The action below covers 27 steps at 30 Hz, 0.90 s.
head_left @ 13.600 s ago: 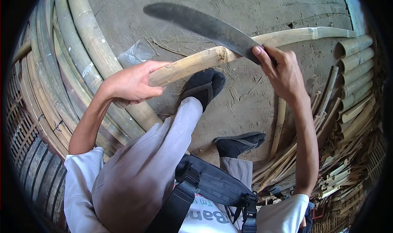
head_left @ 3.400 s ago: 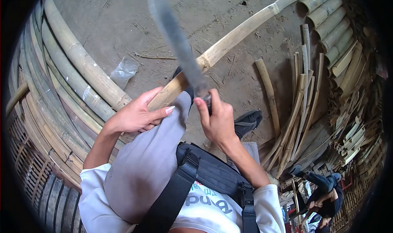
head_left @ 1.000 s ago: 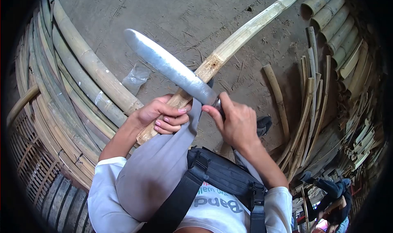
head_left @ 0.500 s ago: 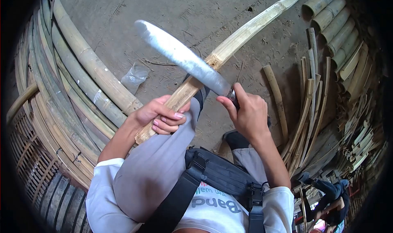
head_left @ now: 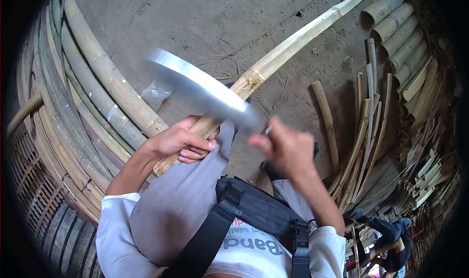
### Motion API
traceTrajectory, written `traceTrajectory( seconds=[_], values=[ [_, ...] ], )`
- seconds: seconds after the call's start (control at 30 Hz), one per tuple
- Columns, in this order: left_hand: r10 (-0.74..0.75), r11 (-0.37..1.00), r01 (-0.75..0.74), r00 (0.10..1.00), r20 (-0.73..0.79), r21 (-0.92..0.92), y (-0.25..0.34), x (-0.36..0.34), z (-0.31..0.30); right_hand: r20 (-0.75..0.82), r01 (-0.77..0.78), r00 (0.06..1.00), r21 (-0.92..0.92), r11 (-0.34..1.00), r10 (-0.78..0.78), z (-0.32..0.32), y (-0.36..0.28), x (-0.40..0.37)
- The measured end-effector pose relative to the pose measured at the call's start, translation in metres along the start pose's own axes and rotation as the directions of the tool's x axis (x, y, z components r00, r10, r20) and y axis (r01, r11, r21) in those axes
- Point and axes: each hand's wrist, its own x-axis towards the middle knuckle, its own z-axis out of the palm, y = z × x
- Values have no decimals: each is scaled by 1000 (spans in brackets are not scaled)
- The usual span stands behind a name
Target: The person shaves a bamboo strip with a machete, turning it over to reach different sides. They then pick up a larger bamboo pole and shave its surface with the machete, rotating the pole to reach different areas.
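Observation:
A long split bamboo strip (head_left: 288, 48) runs from my raised knee up to the top right, its pale inner face showing a rough brown node. My left hand (head_left: 183, 141) is wrapped round its near end, against my grey trouser leg. In my right hand (head_left: 288, 144), blurred by motion, is the handle of a machete (head_left: 200, 80). Its broad, shiny blade lies across the strip, just beyond my left hand, with the rounded tip pointing to the upper left. Most of the handle is hidden by my fingers.
Long bamboo poles (head_left: 105, 78) curve along the left side. Several cut bamboo lengths (head_left: 383, 7) lie in a row at the top right, with thin slats (head_left: 364, 136) below. A clear plastic bag (head_left: 156, 92) rests on the floor. Another person (head_left: 391, 244) is at the lower right.
The machete has come down along the strip, closer to my left hand, and its blade is now blurred. My left hand still grips the bamboo.

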Motion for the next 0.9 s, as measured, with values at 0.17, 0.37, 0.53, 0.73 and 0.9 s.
traceTrajectory(
  seconds=[0.17,0.37,0.53,0.73,0.9],
  values=[
    [-1,996,12,991,134,-86,3,4,-1,-32,-138,989,161,977,145,10,-9,4],
    [20,969,46,964,266,-242,0,13,-11,-29,-150,988,93,984,153,8,16,16],
    [-36,979,65,988,150,-194,0,5,-8,4,-51,999,124,991,51,13,-18,-3],
    [8,990,19,982,191,-141,-1,11,-10,-13,-253,965,235,939,263,14,-11,17],
    [0,1000,1,999,40,-28,1,1,-3,38,-139,990,151,979,134,5,-19,17]
  ],
)
